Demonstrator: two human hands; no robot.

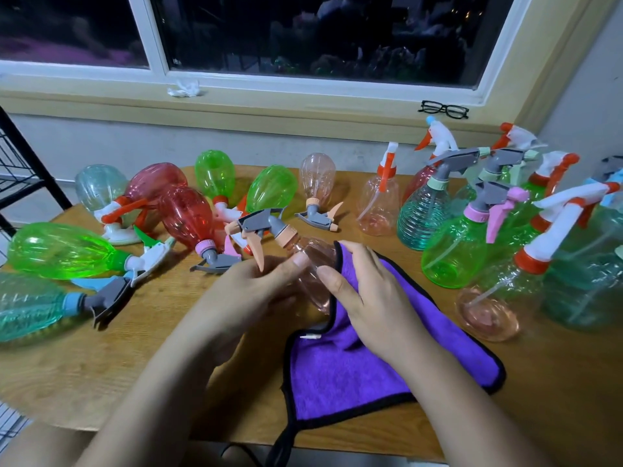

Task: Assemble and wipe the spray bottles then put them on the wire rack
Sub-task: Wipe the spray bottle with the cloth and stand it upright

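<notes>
**A:** What sits furthest left?

**B:** The wire rack (20,170), black and mostly cut off by the frame. I cannot tell whether any bottle is on it yet. Just beside it, the lying bottles (64,251) are spread over the counter (101,372), each with a head fitted.

**A:** And the hands?

**B:** The left hand (256,288) has its fingers curled round the pink bottle (313,261). It holds the bottle tipped above the middle of the counter, with the grey trigger head (259,224) pointing left. The right hand (367,298) clasps the purple cloth (354,372) against the bottle's body, thumb on the near side and fingers over the fold.

**A:** Which step is that?

**B:** Wiping, I'd say, since the head looks already on. Next, the left hand would need to turn the bottle so the cloth reaches the far side. Then the bottle must go left to the rack, lifted clear of the lying bottles.

**A:** What is hard to make out?

**B:** The bottle's base is behind the cloth and the hands, and I cannot judge whether the head is tight. On the right, the standing bottles (448,257) overlap and run out of frame, so their number is unclear.
</notes>
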